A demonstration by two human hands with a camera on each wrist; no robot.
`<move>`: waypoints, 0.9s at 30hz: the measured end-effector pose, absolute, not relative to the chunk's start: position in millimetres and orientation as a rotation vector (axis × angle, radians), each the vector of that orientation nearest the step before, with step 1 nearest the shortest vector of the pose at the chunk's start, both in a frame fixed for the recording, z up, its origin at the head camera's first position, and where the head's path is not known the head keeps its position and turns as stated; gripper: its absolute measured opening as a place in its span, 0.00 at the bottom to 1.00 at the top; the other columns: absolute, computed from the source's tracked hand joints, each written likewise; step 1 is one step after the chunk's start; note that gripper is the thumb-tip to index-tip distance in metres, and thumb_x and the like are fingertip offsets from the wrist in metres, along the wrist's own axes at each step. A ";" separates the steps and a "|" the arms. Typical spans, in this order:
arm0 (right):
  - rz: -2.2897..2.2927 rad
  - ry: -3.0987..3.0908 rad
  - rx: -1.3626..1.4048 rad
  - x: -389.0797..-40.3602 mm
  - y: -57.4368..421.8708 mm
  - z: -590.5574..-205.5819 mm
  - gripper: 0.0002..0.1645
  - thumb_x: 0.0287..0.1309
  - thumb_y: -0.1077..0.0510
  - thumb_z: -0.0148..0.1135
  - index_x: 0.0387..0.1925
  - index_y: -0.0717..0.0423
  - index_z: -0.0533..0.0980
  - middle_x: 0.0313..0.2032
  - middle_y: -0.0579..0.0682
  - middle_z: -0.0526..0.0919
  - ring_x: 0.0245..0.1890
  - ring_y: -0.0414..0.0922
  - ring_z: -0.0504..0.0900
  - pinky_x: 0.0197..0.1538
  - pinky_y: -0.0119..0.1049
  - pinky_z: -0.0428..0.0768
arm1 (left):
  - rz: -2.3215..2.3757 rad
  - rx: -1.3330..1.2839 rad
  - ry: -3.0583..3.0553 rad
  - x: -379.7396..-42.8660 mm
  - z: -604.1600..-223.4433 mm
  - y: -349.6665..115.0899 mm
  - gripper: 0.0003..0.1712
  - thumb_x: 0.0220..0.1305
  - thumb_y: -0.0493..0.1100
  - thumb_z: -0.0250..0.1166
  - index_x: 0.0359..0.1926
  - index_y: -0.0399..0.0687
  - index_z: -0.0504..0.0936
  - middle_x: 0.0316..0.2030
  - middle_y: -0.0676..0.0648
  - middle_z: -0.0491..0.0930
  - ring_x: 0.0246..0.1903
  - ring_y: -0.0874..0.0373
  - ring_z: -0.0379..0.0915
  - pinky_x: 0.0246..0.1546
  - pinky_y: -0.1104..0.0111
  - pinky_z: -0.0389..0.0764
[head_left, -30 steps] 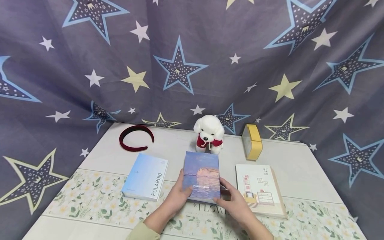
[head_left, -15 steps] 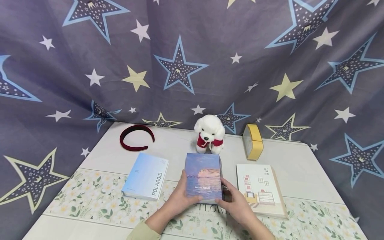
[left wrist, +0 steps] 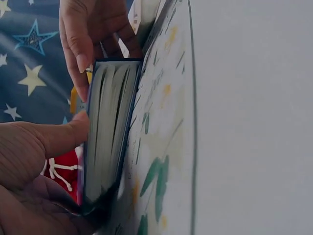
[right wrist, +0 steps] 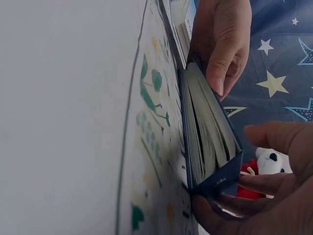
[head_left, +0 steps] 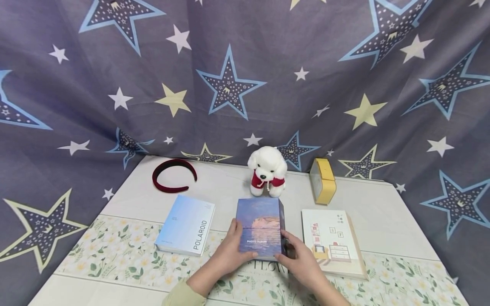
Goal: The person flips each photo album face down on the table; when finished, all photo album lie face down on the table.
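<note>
A blue photo album (head_left: 259, 227) with a seascape cover lies on the floral cloth in the head view. My left hand (head_left: 229, 250) holds its left side, thumb over the lower cover edge. On the opposite side, my right hand (head_left: 300, 261) has its thumb by the lower right corner and its fingers along the spine. The page block (left wrist: 111, 127) faces the left wrist view between both hands. From the right wrist view, fingers (right wrist: 266, 183) of the right hand lie against the dark spine (right wrist: 217, 176). Parts of the left fingers are hidden behind the album.
A white plush dog (head_left: 266, 170) sits just behind the album. The POLAROID album (head_left: 186, 225) lies left, an illustrated white book (head_left: 331, 240) right. Farther back are a dark red headband (head_left: 160, 187) and a yellow-edged box-like object (head_left: 322, 181). A starry curtain (head_left: 245, 85) hangs behind the table.
The album has come slightly nearer and lower, and turned a little so its right side shows more. The left thumb has shifted right along its lower edge. Other objects stayed put.
</note>
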State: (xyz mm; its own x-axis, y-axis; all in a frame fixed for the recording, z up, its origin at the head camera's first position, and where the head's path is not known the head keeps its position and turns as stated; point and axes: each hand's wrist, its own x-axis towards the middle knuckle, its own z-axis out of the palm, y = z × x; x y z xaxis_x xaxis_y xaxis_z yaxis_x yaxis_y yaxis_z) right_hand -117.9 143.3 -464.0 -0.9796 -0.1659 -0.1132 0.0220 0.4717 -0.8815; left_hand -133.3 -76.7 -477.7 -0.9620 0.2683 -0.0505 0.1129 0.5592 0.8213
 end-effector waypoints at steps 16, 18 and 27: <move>-1.621 2.647 -0.214 -117.4 125.7 -457.1 0.31 0.60 0.59 0.65 0.63 0.62 0.70 0.62 0.63 0.72 0.62 0.61 0.71 0.59 0.55 0.73 | 1.159 0.335 2.778 -126.3 -468.7 -82.5 0.50 0.57 0.50 0.71 0.72 0.32 0.58 0.72 0.26 0.41 0.71 0.31 0.43 0.66 0.43 0.56; -1.607 2.675 -0.236 -118.1 123.7 -455.9 0.29 0.61 0.58 0.65 0.62 0.60 0.72 0.62 0.61 0.73 0.62 0.60 0.72 0.61 0.55 0.71 | 1.141 0.348 2.802 -125.5 -466.6 -85.1 0.48 0.58 0.49 0.70 0.71 0.32 0.59 0.73 0.27 0.43 0.71 0.32 0.42 0.67 0.44 0.55; -1.531 2.760 -0.325 -119.4 111.4 -452.6 0.25 0.61 0.56 0.64 0.59 0.58 0.76 0.58 0.56 0.78 0.60 0.57 0.74 0.61 0.55 0.71 | 1.069 0.242 2.953 -126.0 -455.1 -115.4 0.45 0.62 0.48 0.67 0.73 0.34 0.57 0.74 0.32 0.44 0.73 0.37 0.39 0.67 0.41 0.52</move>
